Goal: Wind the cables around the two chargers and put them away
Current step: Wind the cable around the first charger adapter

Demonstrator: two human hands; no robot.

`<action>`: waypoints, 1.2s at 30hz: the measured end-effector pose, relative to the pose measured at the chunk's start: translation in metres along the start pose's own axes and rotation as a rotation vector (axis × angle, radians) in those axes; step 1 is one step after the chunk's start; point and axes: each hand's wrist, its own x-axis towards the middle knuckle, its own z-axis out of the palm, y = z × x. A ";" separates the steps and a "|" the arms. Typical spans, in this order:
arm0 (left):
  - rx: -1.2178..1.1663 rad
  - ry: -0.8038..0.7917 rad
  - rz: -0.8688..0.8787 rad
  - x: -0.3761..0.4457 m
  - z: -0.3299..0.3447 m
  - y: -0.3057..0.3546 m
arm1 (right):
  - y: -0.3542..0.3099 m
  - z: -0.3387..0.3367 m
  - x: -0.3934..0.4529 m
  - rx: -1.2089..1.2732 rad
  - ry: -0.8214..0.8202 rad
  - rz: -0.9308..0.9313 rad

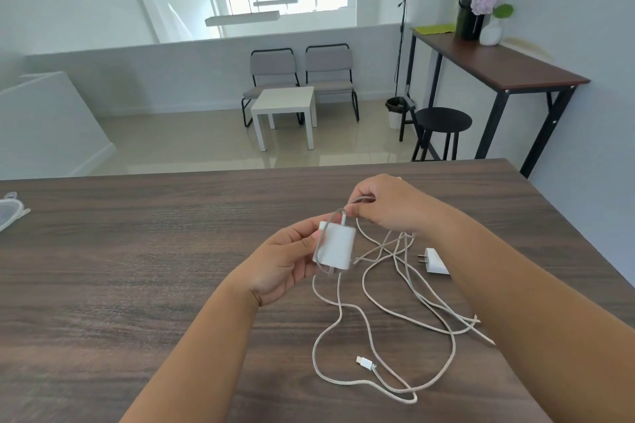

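Winding, first charger (336,248): left hand (287,266) grips it above the table (137,268); right hand (385,208) pinches the cable (357,200). Keep turns taut (second charger (435,262) lies right, unwound).

One white charger (336,248) is sitting upright above the desk (137,268), a loop of its white cable (340,316) running around its left side. The rest is trailing down in loose, tangled curves, plug end (364,362) lying flat. The second charger (435,262) is lying on its side, prongs pointing left.
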 end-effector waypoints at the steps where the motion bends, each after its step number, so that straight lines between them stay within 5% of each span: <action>1: 0.040 -0.011 -0.010 0.001 0.001 -0.001 | -0.002 -0.001 0.001 -0.019 -0.029 0.014; 14: 0.527 0.309 0.099 0.011 0.005 -0.010 | -0.025 0.006 -0.006 -0.142 0.020 -0.015; 21: 0.243 0.680 0.151 0.023 0.003 -0.013 | -0.031 0.024 -0.033 -0.056 0.198 -0.085; 36: -0.229 0.656 0.184 0.013 0.026 0.015 | -0.005 0.072 -0.056 0.331 0.325 -0.109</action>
